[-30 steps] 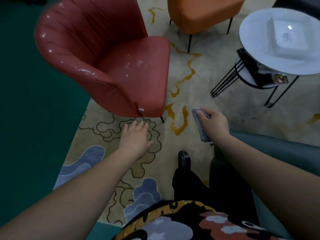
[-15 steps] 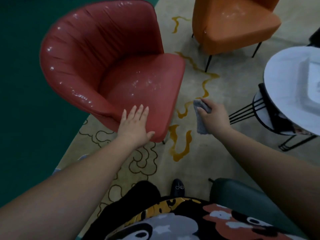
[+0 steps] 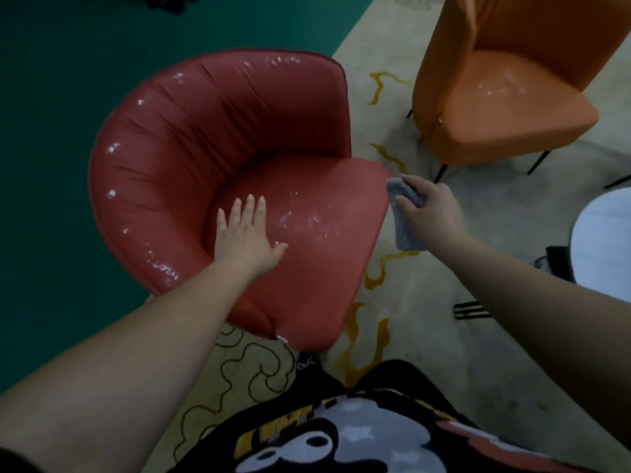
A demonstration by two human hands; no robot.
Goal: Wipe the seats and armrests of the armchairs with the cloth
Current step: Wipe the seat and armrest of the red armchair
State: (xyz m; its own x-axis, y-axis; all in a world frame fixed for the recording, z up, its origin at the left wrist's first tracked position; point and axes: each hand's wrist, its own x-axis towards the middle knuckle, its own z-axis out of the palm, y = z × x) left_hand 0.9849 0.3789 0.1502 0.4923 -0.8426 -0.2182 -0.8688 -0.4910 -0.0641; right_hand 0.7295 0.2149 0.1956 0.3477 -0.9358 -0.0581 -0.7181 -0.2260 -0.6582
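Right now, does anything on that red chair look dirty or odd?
Yes. The red armchair's seat has whitish smudges and specks near its middle, right of the flat left hand. The right hand holds the grey cloth beside the seat's edge.

The right hand [image 3: 431, 213] covers the middle part of the grey cloth [image 3: 404, 230], so only its two ends show. Beyond this hand, the orange armchair [image 3: 495, 93] is cut by the top edge, and its far legs are hidden. To the right of this hand, the white round table [image 3: 602, 240] is cut by the right edge. Under the left hand [image 3: 244, 233], a part of the red armchair [image 3: 205, 138] seat is hidden; its legs are hidden too.
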